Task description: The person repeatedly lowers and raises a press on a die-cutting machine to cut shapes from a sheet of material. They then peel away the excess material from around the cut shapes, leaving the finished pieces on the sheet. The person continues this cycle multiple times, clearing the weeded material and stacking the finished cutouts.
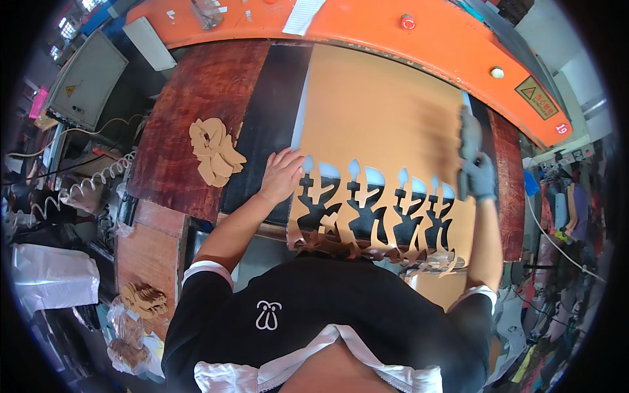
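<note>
A tan sheet point(386, 105) lies on the press bed, its near part cut through with several curved openings that show the black and pale surface beneath. At the sheet's left edge my bare left hand point(284, 174) rests flat, fingers extended. My right hand point(482, 177), in a grey glove, is at the sheet's right edge. It grips a long, grey, curved piece that looks like a cutting die point(470, 134), smeared by motion. The fingers' exact hold is partly hidden. Strips of the cut sheet hang over the near edge against my shirt.
An orange press beam point(354, 26) with a red button point(407, 22) spans the far side. Cut tan pieces point(216, 152) are piled on the reddish board at left. More pieces point(145, 299) sit on a lower wooden table. A coiled hose point(98, 177) hangs at far left.
</note>
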